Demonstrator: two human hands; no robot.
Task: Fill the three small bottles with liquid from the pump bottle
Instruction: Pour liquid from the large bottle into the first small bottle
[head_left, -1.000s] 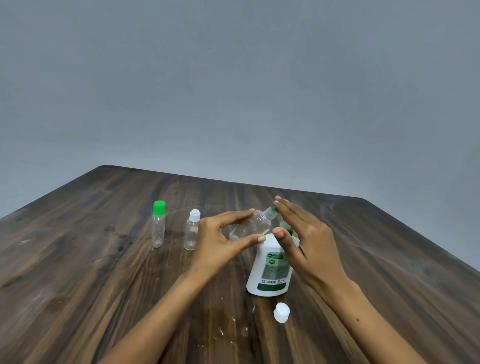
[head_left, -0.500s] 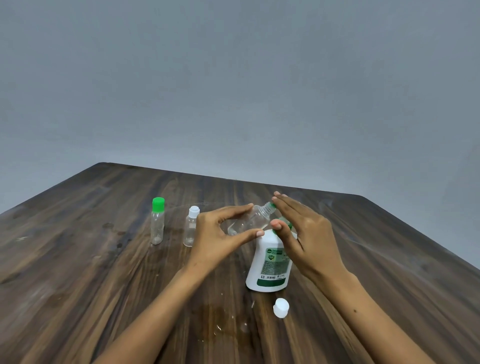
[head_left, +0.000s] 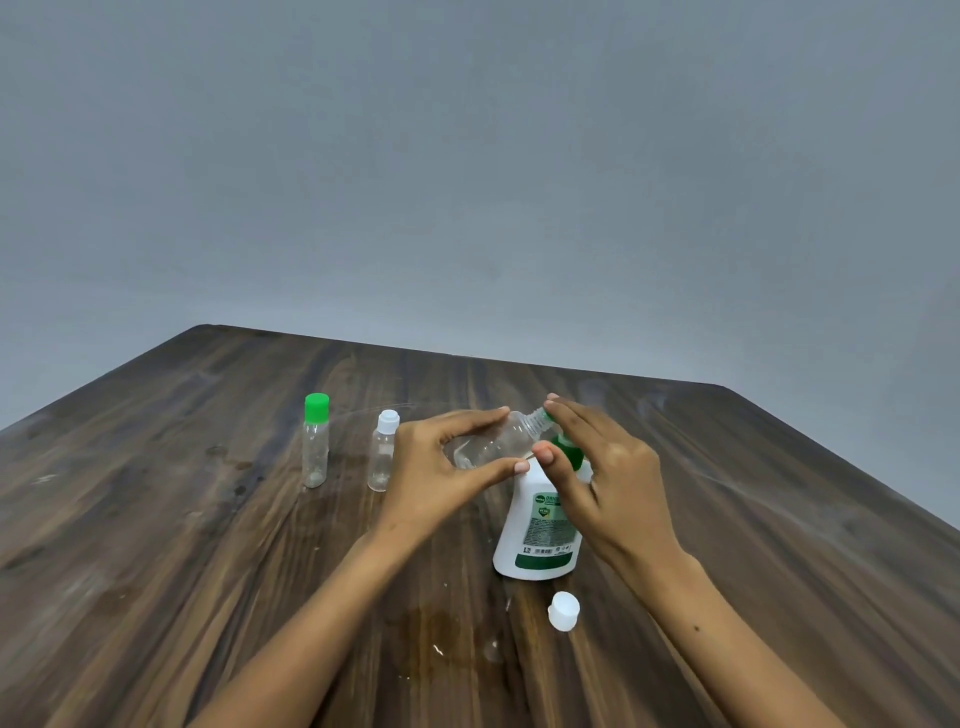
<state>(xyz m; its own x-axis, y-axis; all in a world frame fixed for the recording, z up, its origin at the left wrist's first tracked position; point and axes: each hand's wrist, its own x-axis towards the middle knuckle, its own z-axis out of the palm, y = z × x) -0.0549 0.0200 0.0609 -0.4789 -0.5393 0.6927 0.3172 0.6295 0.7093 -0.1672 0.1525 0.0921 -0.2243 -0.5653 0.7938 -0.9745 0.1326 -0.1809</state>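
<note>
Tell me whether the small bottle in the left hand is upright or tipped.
Tipped: the small clear bottle, held by the left hand, lies nearly sideways, neck toward the pump bottle.

On the pump bottle (head_left: 540, 525) you can make out a green-and-white label with a small shield emblem; its lettering is too blurred to read.

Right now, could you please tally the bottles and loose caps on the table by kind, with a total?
Small clear bottles: 3 (green-capped bottle, white-capped bottle, uncapped bottle held tilted by the left hand)
White pump bottle: 1, with the right hand on its pump
Loose white cap: 1
Total: 5
</note>
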